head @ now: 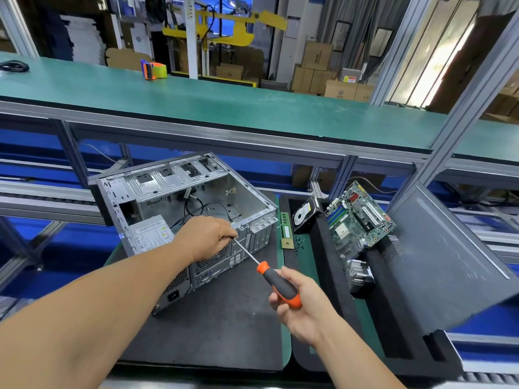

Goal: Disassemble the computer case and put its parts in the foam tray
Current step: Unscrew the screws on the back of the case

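The open metal computer case (pixel 157 189) lies on its side on a dark mat, with the power supply (pixel 151 233) still inside at the near left. My left hand (pixel 206 235) rests on the case's rear edge, fingers closed around the screwdriver's shaft tip. My right hand (pixel 299 303) grips the orange-and-black handle of the screwdriver (pixel 280 284), whose shaft slants up-left to the rear panel. To the right, the black foam tray (pixel 331 290) holds a hard drive (pixel 304 214), a motherboard (pixel 358 219), a heatsink fan (pixel 359 275) and the grey side panel (pixel 446 262).
A RAM stick (pixel 286 227) and small screws (pixel 300 244) lie on the green strip between mat and tray. A green shelf (pixel 224 102) with an orange tape dispenser (pixel 154 69) runs overhead behind. Aluminium frame posts (pixel 460 119) stand at the right.
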